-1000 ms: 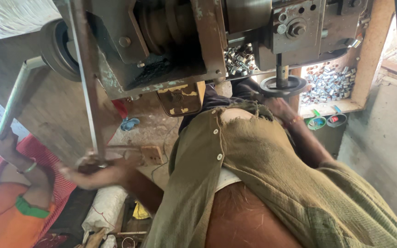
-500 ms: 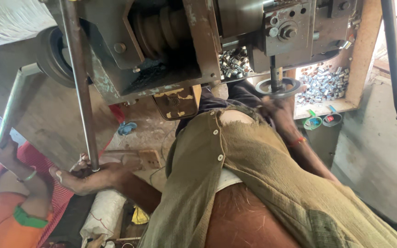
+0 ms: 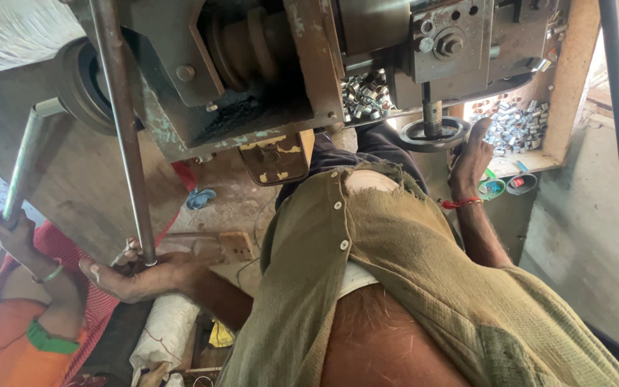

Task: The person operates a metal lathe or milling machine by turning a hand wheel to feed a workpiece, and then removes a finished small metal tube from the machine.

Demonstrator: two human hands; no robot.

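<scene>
left hand (image 3: 141, 276) is gripping the near end of the long steel lever (image 3: 125, 136) running straight up from it, while right hand (image 3: 471, 161) is resting part-open beside the handwheel (image 3: 435, 134).

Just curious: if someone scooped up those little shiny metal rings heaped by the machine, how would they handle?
The metal rings look rigid and probably heavy for their size. Being round and loosely heaped, they would likely roll and scatter. Their shiny surfaces suggest slipperiness.
</scene>
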